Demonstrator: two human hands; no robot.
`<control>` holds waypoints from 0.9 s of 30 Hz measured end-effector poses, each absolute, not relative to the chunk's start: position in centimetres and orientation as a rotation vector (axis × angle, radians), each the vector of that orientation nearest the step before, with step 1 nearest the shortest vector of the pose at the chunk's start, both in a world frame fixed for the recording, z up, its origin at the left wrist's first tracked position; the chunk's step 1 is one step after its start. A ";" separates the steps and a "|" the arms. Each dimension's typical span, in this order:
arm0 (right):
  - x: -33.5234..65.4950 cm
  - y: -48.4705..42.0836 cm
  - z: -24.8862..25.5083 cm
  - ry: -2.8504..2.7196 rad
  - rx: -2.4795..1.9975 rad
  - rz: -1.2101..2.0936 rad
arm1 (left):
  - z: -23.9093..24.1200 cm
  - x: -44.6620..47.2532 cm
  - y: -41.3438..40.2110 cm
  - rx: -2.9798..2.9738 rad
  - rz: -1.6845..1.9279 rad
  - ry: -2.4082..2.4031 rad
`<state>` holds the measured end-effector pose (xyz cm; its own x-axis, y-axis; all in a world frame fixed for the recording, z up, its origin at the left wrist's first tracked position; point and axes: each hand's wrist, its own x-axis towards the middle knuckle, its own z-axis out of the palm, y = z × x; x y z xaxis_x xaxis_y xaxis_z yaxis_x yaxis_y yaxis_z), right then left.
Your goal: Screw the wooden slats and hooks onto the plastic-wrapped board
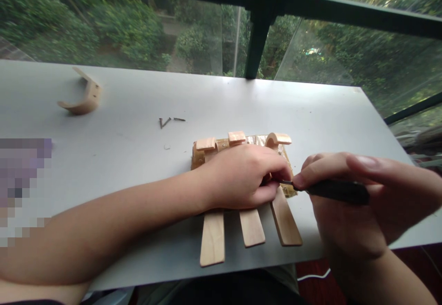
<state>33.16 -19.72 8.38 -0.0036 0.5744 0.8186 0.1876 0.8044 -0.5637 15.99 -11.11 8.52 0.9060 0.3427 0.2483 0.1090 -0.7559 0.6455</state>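
My right hand [348, 194] is closed around the black handle of a screwdriver [340, 191]. Its thin shaft points left, into the fingertips of my left hand [247, 174]. That hand lies across a tape-wrapped block [198, 157], with thumb and forefinger pinched by the shaft's tip; whatever sits between them is hidden. Three curved wooden hooks rest against the block: a left one [212, 238], a middle one [252, 227] and a right one [287, 220]. Their flat ends stick out towards me, and their bent ends curl up at the far side.
Another curved wooden hook [90, 97] with two holes lies at the back left of the white table [131, 135]. Several loose screws [166, 122] lie beyond the block. A window with dark frames [257, 43] borders the far edge. Something pixelated [20, 171] covers the left side.
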 end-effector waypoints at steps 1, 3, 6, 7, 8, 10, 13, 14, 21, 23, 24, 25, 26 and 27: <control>33.2 -19.8 8.4 -1.602 -0.649 0.307 | 8.5 16.0 -11.1 2.411 0.476 0.325; 33.2 -19.7 8.4 -1.645 -0.682 0.253 | 8.4 16.0 -11.1 2.425 0.486 0.326; 32.9 -19.5 8.4 -1.610 -0.700 0.254 | 8.3 16.0 -11.0 2.459 0.485 0.305; 32.7 -19.4 8.4 -1.588 -0.706 0.263 | 8.3 16.0 -11.0 2.468 0.477 0.298; 32.6 -19.4 8.3 -1.565 -0.706 0.269 | 8.3 16.0 -11.0 2.474 0.467 0.295; 32.5 -19.4 8.0 -1.523 -0.714 0.269 | 8.3 16.0 -11.0 2.475 0.451 0.308; 32.8 -19.5 7.5 -1.463 -0.756 0.237 | 8.3 16.0 -11.0 2.451 0.437 0.355; 32.9 -19.5 7.4 -1.472 -0.773 0.240 | 8.3 16.0 -11.0 2.446 0.433 0.365; 32.9 -19.0 7.8 -1.528 -0.749 0.445 | 8.4 16.0 -11.1 2.463 0.383 0.384; 32.9 -18.9 8.0 -1.525 -0.740 0.440 | 8.5 16.0 -11.1 2.478 0.390 0.387; 32.9 -18.9 8.1 -1.527 -0.723 0.439 | 8.5 16.0 -11.1 2.491 0.397 0.387; 32.9 -18.9 8.1 -1.527 -0.703 0.441 | 8.5 16.0 -11.1 2.504 0.406 0.385; 32.9 -18.9 8.1 -1.520 -0.689 0.445 | 8.5 16.0 -11.2 2.517 0.417 0.383; 32.9 -18.8 8.0 -1.513 -0.672 0.450 | 8.5 16.0 -11.2 2.527 0.428 0.379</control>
